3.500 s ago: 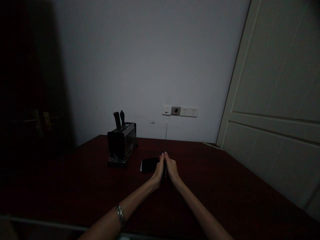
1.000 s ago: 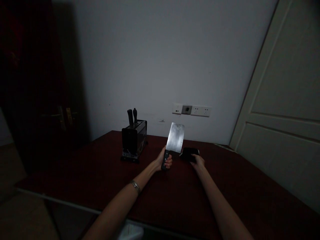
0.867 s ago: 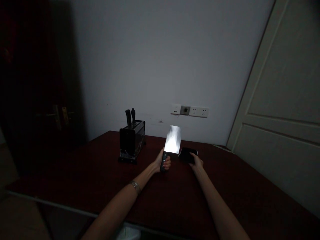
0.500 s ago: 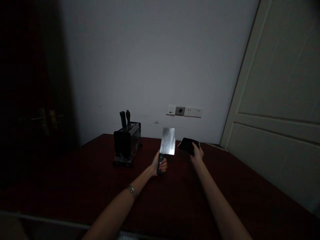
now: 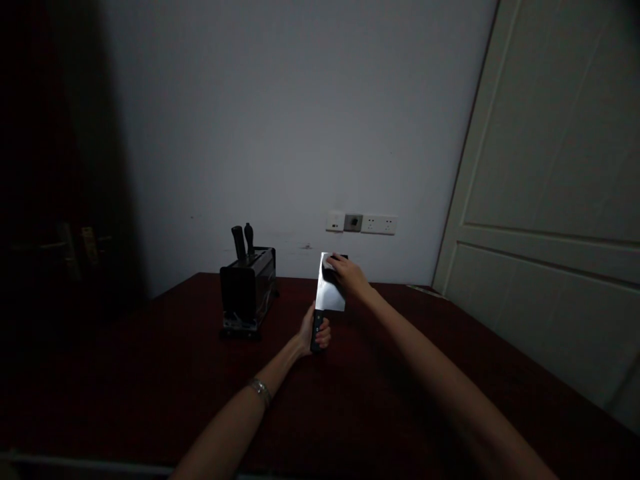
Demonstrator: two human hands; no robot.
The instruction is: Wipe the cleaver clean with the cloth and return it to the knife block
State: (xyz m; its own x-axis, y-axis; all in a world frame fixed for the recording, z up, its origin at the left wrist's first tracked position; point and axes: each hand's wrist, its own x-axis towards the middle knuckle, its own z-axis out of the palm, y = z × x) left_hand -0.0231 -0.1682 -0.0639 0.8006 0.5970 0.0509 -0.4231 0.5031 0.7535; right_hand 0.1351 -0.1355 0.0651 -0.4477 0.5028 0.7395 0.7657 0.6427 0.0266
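Observation:
My left hand [image 5: 314, 333] is wrapped round the black handle of a cleaver [image 5: 327, 297], whose broad shiny blade points up and away from me. My right hand [image 5: 349, 275] is closed on a black cloth [image 5: 330, 270] and lies over the upper right part of the blade. Most of the cloth is hidden behind the fingers and against the blade. Left of the hands, a knife block [image 5: 249, 287] with a dark front and glossy side stands on the table, two black handles [image 5: 243, 241] sticking up from it.
The dark red table [image 5: 300, 427] reaches back to a pale wall [image 5: 280, 133]. Switches and sockets [image 5: 361, 223] sit low on that wall. A light panelled door [image 5: 550, 200] rises on the right, and a dark door with a handle [image 5: 70, 250] is at the left.
My right hand has moved left with the black cloth, from beside the cleaver onto its blade. My left hand still grips the handle. The view has shifted slightly.

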